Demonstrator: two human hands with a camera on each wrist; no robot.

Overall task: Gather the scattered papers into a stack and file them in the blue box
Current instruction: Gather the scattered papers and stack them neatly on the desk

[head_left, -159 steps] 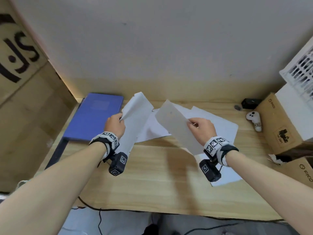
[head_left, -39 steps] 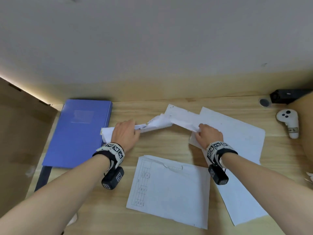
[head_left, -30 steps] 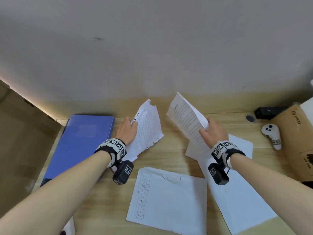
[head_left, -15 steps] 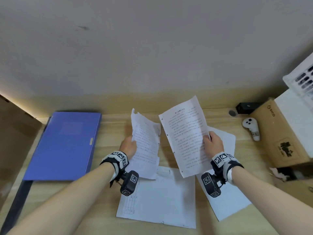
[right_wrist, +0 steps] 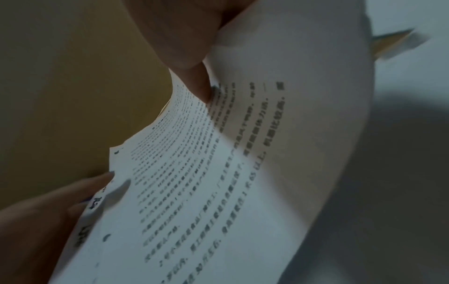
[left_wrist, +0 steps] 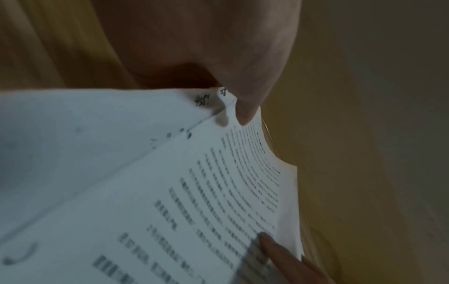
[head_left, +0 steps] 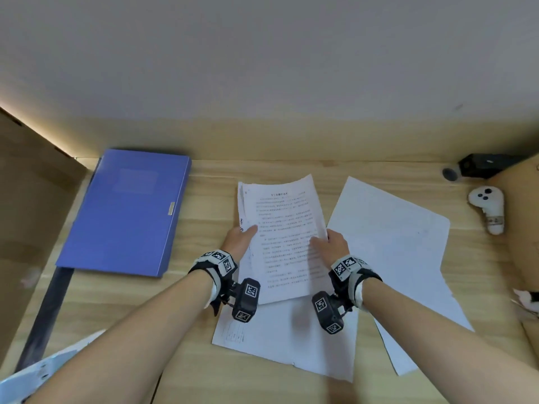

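I pinched the printed sheets (head_left: 284, 237) between both hands, left hand (head_left: 239, 239) and right hand (head_left: 334, 243), with the blue box (head_left: 128, 211) lying closed beside my left hand.

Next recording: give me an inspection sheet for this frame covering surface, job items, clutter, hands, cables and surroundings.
Surface: wooden desk, light grain.
Job's things: printed sheets held together above the desk; form sheet and blank sheets lie flat; blue box closed at left.
Clutter: white controller, black device, cardboard box at right.
Hands: left hand grips the printed sheets' left edge, right hand the right edge.
Cables: nothing seen.
Surroundings: plain wall behind; cardboard panel left.
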